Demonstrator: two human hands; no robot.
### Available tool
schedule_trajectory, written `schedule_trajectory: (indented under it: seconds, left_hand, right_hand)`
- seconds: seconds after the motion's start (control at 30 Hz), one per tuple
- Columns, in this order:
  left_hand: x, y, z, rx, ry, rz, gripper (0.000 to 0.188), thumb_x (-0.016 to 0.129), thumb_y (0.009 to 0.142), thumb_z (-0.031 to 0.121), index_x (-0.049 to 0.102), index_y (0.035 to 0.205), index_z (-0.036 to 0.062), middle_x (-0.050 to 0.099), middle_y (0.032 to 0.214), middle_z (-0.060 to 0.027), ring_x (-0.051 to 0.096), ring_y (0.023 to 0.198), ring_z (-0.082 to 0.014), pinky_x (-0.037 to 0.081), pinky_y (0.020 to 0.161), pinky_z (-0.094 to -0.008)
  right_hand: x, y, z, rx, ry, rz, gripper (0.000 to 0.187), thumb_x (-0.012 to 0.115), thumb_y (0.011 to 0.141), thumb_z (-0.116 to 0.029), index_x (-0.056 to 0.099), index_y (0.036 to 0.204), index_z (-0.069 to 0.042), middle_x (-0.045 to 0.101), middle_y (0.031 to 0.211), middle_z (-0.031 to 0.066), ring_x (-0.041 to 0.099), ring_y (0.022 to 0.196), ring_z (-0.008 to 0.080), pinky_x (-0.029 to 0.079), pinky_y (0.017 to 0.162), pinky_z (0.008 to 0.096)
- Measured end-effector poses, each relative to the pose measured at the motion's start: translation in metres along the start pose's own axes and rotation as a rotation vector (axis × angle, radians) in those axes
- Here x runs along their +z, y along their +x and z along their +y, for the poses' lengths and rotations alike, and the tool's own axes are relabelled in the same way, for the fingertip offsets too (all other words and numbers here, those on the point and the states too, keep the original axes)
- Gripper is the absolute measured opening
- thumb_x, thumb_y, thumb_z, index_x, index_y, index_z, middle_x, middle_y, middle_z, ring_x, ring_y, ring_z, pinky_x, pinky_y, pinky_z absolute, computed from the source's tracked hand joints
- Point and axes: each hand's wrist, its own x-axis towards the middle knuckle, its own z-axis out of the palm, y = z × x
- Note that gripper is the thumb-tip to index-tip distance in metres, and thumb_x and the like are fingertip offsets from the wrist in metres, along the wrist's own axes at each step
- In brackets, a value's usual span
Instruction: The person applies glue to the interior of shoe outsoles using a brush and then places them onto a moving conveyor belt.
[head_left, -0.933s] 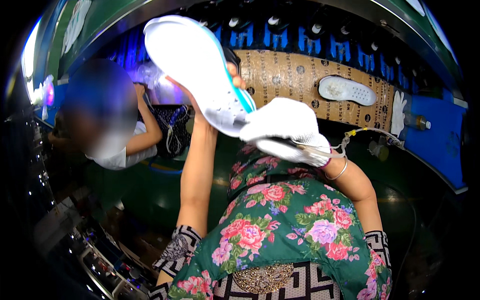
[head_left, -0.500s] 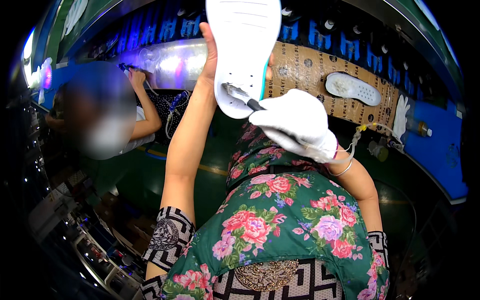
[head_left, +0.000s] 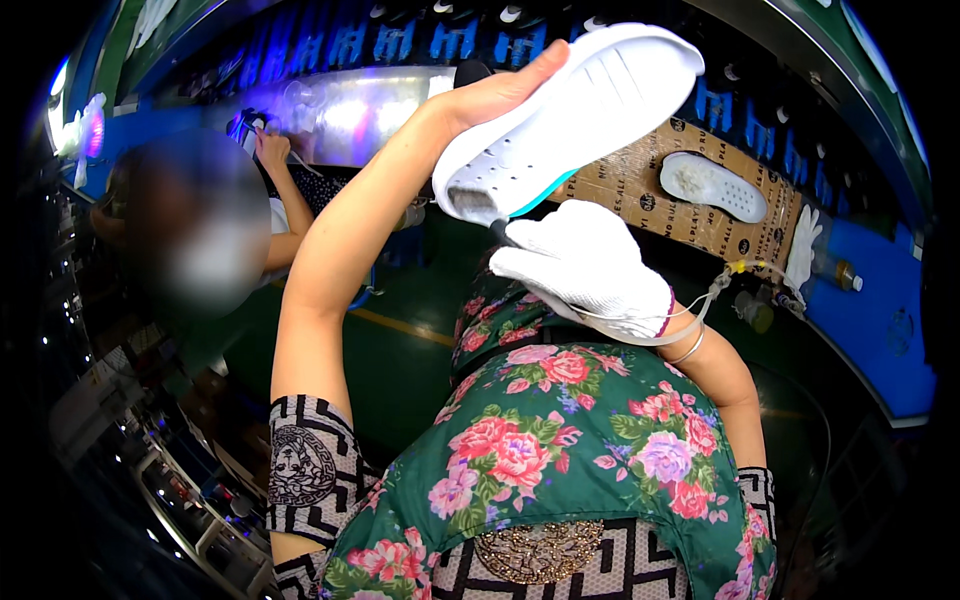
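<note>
A white shoe sole [head_left: 585, 110] with a teal edge and small holes at one end is held up in front of me. My bare left hand [head_left: 505, 95] grips it along its left edge, the fingers partly hidden behind it. My right hand [head_left: 590, 255], in a white knit glove, is closed round the black handle of a brush [head_left: 475, 203]. The bristles touch the inner face of the sole at its near, rounded end. A pale cord and a bracelet circle my right wrist.
On brown printed cardboard [head_left: 640, 190] lies another white sole [head_left: 712, 187] with whitish matter in it. A white glove [head_left: 803, 245], a bottle [head_left: 848, 275] and a jar [head_left: 755, 312] are at right. Blue racks [head_left: 450, 40] line the back. A co-worker's hand [head_left: 270, 150] works at left.
The sole has tilted, its far end swinging right and lower. My left hand has moved along with it, the arm reaching further across. The brush has shifted closer to the sole's near edge.
</note>
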Motion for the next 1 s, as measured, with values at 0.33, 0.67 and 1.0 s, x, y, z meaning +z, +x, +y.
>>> schedule_trajectory:
  seconds: [0.33, 0.67, 1.0]
  left_hand:
    - [0.004, 0.005, 0.008, -0.174, 0.576, -0.057, 0.100, 0.029, 0.085, 0.086, 0.052, 0.142, 0.0072, 0.055, 0.136, -0.0243, 0.057, 0.123, -0.0298, 0.048, 0.096, -0.0339]
    - [-0.002, 0.004, 0.008, -0.180, 0.655, -0.038, 0.103, 0.036, 0.081, 0.088, 0.057, 0.137, 0.0042, 0.054, 0.136, -0.0278, 0.056, 0.123, -0.0337, 0.049, 0.097, -0.0410]
    - [-0.011, -0.001, 0.005, -0.257, 0.558, 0.116, 0.094, 0.029, 0.088, 0.083, 0.053, 0.141, 0.0096, 0.052, 0.142, -0.0200, 0.051, 0.130, -0.0312, 0.043, 0.104, -0.0408]
  right_hand:
    - [-0.007, 0.003, 0.002, 0.066, 0.115, -0.163, 0.032, 0.076, 0.075, -0.009, 0.071, 0.105, -0.017, 0.067, 0.090, 0.0048, 0.064, 0.075, 0.0260, 0.051, 0.067, 0.0360]
    - [-0.011, 0.006, 0.010, 0.288, 0.408, -0.028, 0.022, 0.073, 0.079, -0.010, 0.072, 0.100, -0.016, 0.068, 0.087, 0.0047, 0.066, 0.078, 0.0266, 0.053, 0.070, 0.0353]
    - [-0.009, 0.005, -0.001, 0.408, 0.508, 0.101, 0.014, 0.078, 0.077, -0.004, 0.075, 0.090, -0.007, 0.073, 0.088, 0.0066, 0.069, 0.078, 0.0198, 0.053, 0.070, 0.0298]
